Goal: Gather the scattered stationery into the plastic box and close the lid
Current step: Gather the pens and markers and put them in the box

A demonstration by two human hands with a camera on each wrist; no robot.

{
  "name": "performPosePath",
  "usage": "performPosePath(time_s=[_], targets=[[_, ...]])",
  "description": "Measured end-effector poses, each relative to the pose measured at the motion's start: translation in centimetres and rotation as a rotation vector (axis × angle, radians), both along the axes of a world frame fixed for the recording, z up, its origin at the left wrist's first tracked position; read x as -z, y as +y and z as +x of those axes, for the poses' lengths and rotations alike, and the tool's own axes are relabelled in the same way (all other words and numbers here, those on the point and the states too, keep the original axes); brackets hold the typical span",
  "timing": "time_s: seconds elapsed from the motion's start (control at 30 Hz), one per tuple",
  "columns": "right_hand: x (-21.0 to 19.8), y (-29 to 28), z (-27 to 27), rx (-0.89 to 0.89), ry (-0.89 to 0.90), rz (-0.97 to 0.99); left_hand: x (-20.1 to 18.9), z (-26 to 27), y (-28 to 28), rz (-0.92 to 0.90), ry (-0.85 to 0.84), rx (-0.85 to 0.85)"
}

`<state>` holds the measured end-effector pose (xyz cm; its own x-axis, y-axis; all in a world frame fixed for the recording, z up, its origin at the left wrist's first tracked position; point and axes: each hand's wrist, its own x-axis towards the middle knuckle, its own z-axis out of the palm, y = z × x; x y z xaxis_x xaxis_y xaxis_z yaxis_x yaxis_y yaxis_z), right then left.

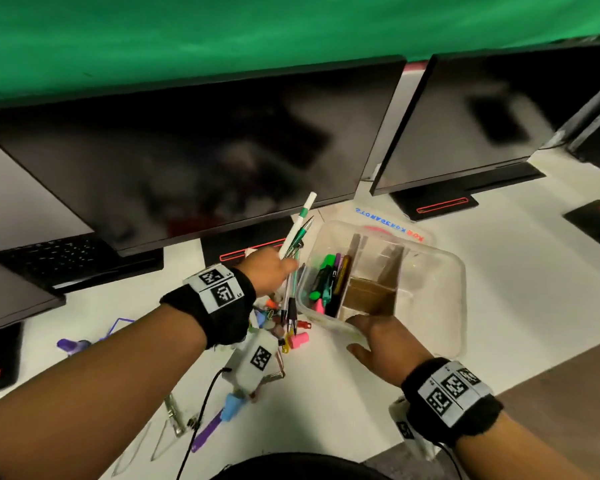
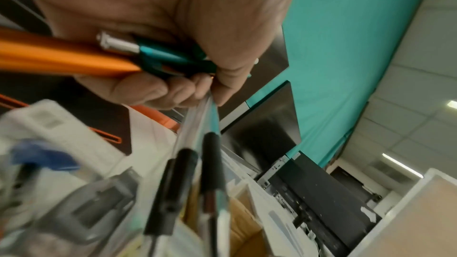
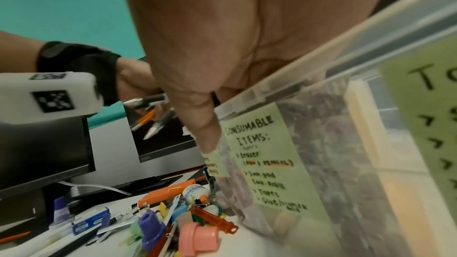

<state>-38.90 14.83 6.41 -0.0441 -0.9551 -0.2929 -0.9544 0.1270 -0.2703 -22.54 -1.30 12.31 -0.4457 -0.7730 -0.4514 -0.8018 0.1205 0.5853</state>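
Right hand (image 3: 247, 42) on the plastic box (image 3: 321, 144) rim, thumb down its labelled wall.

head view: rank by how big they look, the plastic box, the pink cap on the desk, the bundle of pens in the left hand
1. plastic box, clearly largest.
2. bundle of pens gripped by the left hand: long but thin.
3. pink cap, smallest.
All three sit at similar distance, so the order holds.
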Motion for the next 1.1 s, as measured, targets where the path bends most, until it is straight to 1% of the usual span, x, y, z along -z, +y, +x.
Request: performPosePath(time_s=[0.07, 0.17, 0.23, 0.37, 0.43, 0.5, 0.63, 0.73, 0.83, 0.9, 1.03, 1.1], targets=[[0.2, 0.1, -0.2, -0.003, -0.023, -0.033, -0.7, -2.4, 0.2, -0.036, 0.019, 0.047], [0.0, -0.1, -0.8, -0.014, -0.063, -0.039, -0.6, -5.3, 0.2, -0.094, 0.058, 0.013], [-0.3, -0.1, -1.0, -0.033, -0.089, -0.042, 0.0, -6.9, 0.3, -0.139, 0.019, 0.008], [-0.2, -0.2, -1.2, -0.050, -0.121, -0.051, 1.6, -8.8, 0.4, -0.136, -0.136, 0.045], [0.0, -0.3, -1.2, -0.063, -0.114, -0.043, 2.2, -9.2, 0.6, -0.143, -0.218, 0.051], [0.1, -0.4, -1.3, -0.073, -0.105, -0.050, 2.7, -9.7, 0.7, -0.144, -0.258, 0.050], [0.4, -0.6, -1.5, -0.109, -0.081, -0.064, 3.0, -10.3, 0.9, -0.111, -0.241, -0.029], [0.6, -0.7, -1.6, -0.116, -0.062, -0.059, 3.1, -10.3, 1.0, -0.082, -0.238, -0.039], [0.7, -0.9, -1.6, -0.129, -0.063, -0.049, 3.3, -10.2, 1.6, -0.011, -0.333, 0.025], [0.8, -1.1, -1.7, -0.146, -0.056, -0.057, 3.8, -10.1, 2.2, -0.019, -0.400, 0.087], [0.7, -1.4, -2.0, -0.161, -0.057, -0.084, 4.7, -10.0, 2.6, -0.045, -0.391, 0.112], [0.7, -1.4, -2.0, -0.161, -0.059, -0.083, 4.7, -9.6, 2.4, -0.020, -0.339, 0.104]])
